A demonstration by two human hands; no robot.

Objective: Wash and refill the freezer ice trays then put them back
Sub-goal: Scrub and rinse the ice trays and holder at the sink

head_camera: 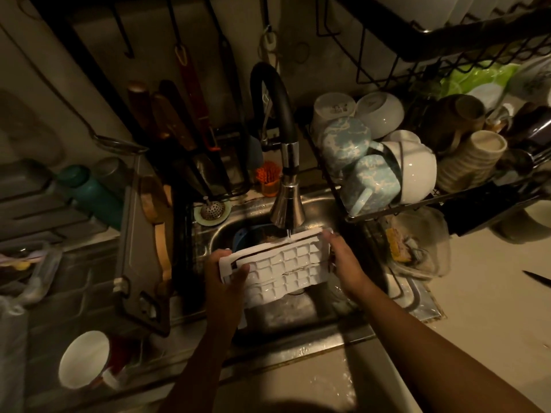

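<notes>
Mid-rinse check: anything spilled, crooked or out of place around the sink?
Mostly fine. The ice tray, gripped by the left hand and right hand, is tilted, and the faucet stream hits only its far edge. The sink strainer sits out on the rim.

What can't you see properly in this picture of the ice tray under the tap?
- Head view: the floor of the sink, hidden under the ice tray.
- Head view: the blue item behind it, mostly covered by the tray and the tap, and dim.
- Head view: the knife, cut off by the right edge.
- Head view: the fingers of the left hand, mostly under the tray.
</notes>
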